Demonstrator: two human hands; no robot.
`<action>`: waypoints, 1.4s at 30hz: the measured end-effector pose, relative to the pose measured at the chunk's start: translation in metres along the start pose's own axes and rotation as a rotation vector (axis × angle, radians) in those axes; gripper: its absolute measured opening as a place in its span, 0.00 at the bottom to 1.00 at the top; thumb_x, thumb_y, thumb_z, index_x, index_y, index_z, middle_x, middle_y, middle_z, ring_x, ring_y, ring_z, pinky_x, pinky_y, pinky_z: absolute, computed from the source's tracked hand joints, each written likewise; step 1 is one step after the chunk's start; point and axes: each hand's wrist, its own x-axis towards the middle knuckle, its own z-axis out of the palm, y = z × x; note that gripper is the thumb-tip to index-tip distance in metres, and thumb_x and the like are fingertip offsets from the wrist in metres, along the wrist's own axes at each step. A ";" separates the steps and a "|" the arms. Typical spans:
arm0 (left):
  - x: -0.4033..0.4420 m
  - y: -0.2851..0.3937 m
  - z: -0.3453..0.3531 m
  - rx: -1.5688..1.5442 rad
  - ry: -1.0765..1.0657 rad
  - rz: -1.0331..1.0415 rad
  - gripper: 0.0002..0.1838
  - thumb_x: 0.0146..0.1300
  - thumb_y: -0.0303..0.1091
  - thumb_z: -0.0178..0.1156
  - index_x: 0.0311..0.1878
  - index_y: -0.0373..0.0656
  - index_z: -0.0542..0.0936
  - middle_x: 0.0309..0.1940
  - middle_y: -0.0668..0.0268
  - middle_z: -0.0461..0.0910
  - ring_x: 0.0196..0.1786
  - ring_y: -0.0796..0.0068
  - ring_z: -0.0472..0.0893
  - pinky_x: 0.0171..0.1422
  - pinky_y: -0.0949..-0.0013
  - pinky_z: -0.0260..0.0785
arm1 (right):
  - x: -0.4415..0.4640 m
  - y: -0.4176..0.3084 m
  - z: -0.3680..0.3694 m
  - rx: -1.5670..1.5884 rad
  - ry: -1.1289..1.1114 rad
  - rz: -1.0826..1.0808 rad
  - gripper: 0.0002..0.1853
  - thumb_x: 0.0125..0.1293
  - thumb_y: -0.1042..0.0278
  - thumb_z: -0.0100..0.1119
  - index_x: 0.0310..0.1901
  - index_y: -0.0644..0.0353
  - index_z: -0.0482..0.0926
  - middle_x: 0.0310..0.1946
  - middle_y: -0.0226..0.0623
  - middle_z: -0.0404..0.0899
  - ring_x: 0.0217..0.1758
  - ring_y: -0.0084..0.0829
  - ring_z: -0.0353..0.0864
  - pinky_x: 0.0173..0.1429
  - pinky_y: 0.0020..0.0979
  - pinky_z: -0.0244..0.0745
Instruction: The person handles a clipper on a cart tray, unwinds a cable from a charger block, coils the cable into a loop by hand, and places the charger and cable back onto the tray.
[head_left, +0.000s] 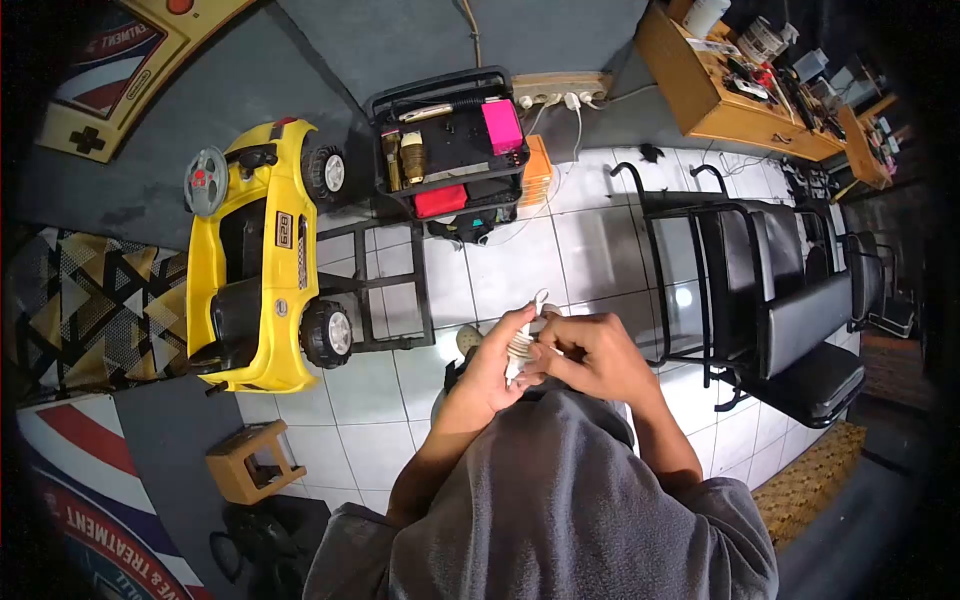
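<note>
A white cord (pixel 520 346), gathered in short coils with a small loop sticking up at its far end, is held between my two hands in front of my chest. My left hand (pixel 485 372) is closed around its left side, the thumb lying along the coils. From the right, the bent fingers of my right hand (pixel 597 352) pinch the cord close to the coils. Part of the cord is hidden behind my fingers, and its ends cannot be made out clearly.
Left stands a yellow toy car (pixel 262 290) on a black metal frame (pixel 422 290). A black trolley (pixel 450 150) with a pink box (pixel 502 126) stands ahead. Black chairs (pixel 810 335) line the right, below a wooden desk (pixel 720 100). A wooden stool (pixel 235 465) is at lower left.
</note>
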 end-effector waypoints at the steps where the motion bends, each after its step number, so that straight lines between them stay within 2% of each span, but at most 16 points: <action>1: 0.001 -0.002 -0.003 -0.050 -0.064 -0.044 0.20 0.59 0.50 0.54 0.30 0.39 0.75 0.16 0.69 0.72 0.12 0.79 0.64 0.14 0.78 0.54 | 0.000 0.000 -0.003 0.021 -0.029 -0.019 0.09 0.57 0.65 0.61 0.27 0.62 0.76 0.15 0.39 0.73 0.16 0.35 0.72 0.24 0.31 0.65; 3: 0.002 -0.002 -0.005 -0.097 -0.128 -0.082 0.22 0.59 0.52 0.52 0.29 0.38 0.76 0.16 0.69 0.72 0.12 0.80 0.63 0.14 0.78 0.53 | 0.001 0.002 -0.005 0.043 -0.056 -0.043 0.09 0.57 0.66 0.62 0.26 0.62 0.76 0.15 0.38 0.73 0.16 0.33 0.72 0.23 0.30 0.65; 6: 0.000 -0.002 -0.006 -0.135 -0.313 -0.133 0.14 0.61 0.47 0.52 0.39 0.46 0.75 0.21 0.70 0.72 0.15 0.82 0.64 0.15 0.79 0.53 | -0.001 0.006 -0.002 0.138 -0.031 -0.020 0.09 0.56 0.68 0.62 0.25 0.62 0.76 0.14 0.35 0.72 0.16 0.25 0.70 0.23 0.27 0.63; 8: -0.003 -0.006 -0.006 -0.144 -0.307 -0.115 0.15 0.62 0.47 0.51 0.40 0.46 0.75 0.23 0.69 0.73 0.15 0.81 0.64 0.16 0.79 0.53 | -0.002 0.006 -0.004 0.179 -0.064 0.002 0.06 0.55 0.72 0.62 0.24 0.62 0.76 0.13 0.31 0.69 0.17 0.18 0.67 0.25 0.24 0.63; 12: -0.010 -0.003 0.002 -0.047 -0.283 -0.006 0.15 0.64 0.47 0.50 0.41 0.45 0.73 0.27 0.67 0.74 0.17 0.81 0.65 0.17 0.79 0.54 | -0.004 0.017 0.003 0.279 -0.059 -0.080 0.09 0.58 0.69 0.64 0.26 0.62 0.76 0.14 0.29 0.71 0.17 0.16 0.67 0.22 0.23 0.60; 14: -0.005 0.003 -0.009 -0.029 -0.340 0.032 0.14 0.65 0.46 0.50 0.41 0.44 0.72 0.28 0.67 0.73 0.18 0.82 0.66 0.17 0.80 0.54 | -0.006 0.027 0.015 0.313 0.103 0.039 0.08 0.59 0.69 0.65 0.30 0.63 0.75 0.17 0.25 0.71 0.20 0.15 0.66 0.24 0.21 0.60; 15: -0.004 0.007 -0.011 0.039 -0.349 0.066 0.13 0.64 0.45 0.50 0.40 0.44 0.72 0.29 0.67 0.73 0.18 0.82 0.66 0.17 0.80 0.54 | -0.006 0.030 0.019 0.420 0.090 0.141 0.13 0.57 0.70 0.68 0.39 0.62 0.73 0.22 0.23 0.69 0.25 0.14 0.66 0.29 0.19 0.62; 16: -0.003 0.012 -0.013 0.108 -0.359 0.099 0.13 0.64 0.44 0.51 0.40 0.44 0.71 0.29 0.67 0.73 0.19 0.82 0.66 0.17 0.80 0.54 | -0.004 0.031 0.021 0.418 0.090 0.130 0.13 0.57 0.70 0.68 0.39 0.62 0.73 0.22 0.23 0.69 0.25 0.14 0.66 0.29 0.19 0.62; 18: -0.005 0.014 -0.017 0.138 -0.432 0.124 0.11 0.64 0.41 0.51 0.42 0.44 0.71 0.29 0.66 0.73 0.21 0.82 0.67 0.20 0.79 0.58 | -0.001 0.030 0.027 0.796 0.056 0.294 0.19 0.55 0.71 0.70 0.45 0.60 0.71 0.24 0.22 0.66 0.29 0.14 0.65 0.34 0.18 0.62; 21: -0.009 0.016 -0.018 0.294 -0.401 0.251 0.11 0.64 0.39 0.51 0.43 0.43 0.71 0.30 0.65 0.73 0.25 0.81 0.70 0.25 0.78 0.62 | 0.005 0.041 0.035 0.802 -0.057 0.297 0.24 0.55 0.72 0.70 0.51 0.60 0.68 0.26 0.22 0.65 0.33 0.15 0.66 0.37 0.19 0.64; 24: -0.014 0.018 -0.022 0.363 -0.075 0.451 0.15 0.61 0.40 0.57 0.44 0.40 0.70 0.35 0.63 0.74 0.32 0.78 0.75 0.29 0.76 0.67 | 0.010 0.035 0.043 0.687 -0.113 0.297 0.25 0.58 0.72 0.67 0.55 0.61 0.67 0.28 0.24 0.66 0.34 0.15 0.67 0.41 0.20 0.66; 26: -0.011 0.029 -0.037 0.354 -0.088 0.439 0.14 0.61 0.37 0.58 0.45 0.40 0.70 0.36 0.63 0.76 0.36 0.76 0.77 0.32 0.74 0.70 | 0.014 0.038 0.057 0.731 0.015 0.200 0.22 0.60 0.71 0.65 0.55 0.63 0.68 0.28 0.25 0.69 0.33 0.14 0.68 0.37 0.18 0.65; 29: -0.006 0.036 -0.055 0.308 -0.053 0.410 0.14 0.64 0.38 0.56 0.47 0.41 0.71 0.37 0.66 0.78 0.39 0.78 0.77 0.35 0.72 0.71 | 0.020 0.033 0.069 0.734 0.064 0.225 0.20 0.64 0.69 0.61 0.54 0.65 0.68 0.32 0.28 0.73 0.36 0.15 0.71 0.41 0.18 0.69; 34: -0.008 0.053 -0.073 0.192 0.053 0.394 0.15 0.63 0.38 0.58 0.48 0.44 0.68 0.37 0.65 0.77 0.36 0.78 0.77 0.35 0.75 0.70 | 0.032 0.045 0.100 0.544 0.210 0.206 0.19 0.65 0.68 0.59 0.54 0.67 0.68 0.39 0.34 0.77 0.42 0.19 0.76 0.43 0.21 0.72; 36: -0.004 0.058 -0.085 0.069 -0.008 0.383 0.13 0.64 0.36 0.57 0.47 0.44 0.68 0.38 0.64 0.77 0.39 0.76 0.77 0.38 0.75 0.72 | 0.041 0.049 0.109 0.528 0.164 0.206 0.19 0.66 0.68 0.58 0.54 0.67 0.68 0.39 0.33 0.76 0.41 0.19 0.75 0.43 0.21 0.71; 42: 0.014 0.075 -0.094 0.222 0.026 0.413 0.14 0.66 0.39 0.53 0.49 0.41 0.73 0.43 0.64 0.79 0.44 0.71 0.79 0.49 0.68 0.71 | 0.058 0.047 0.117 0.659 0.097 0.339 0.22 0.68 0.65 0.56 0.57 0.71 0.67 0.40 0.35 0.76 0.42 0.20 0.75 0.42 0.21 0.71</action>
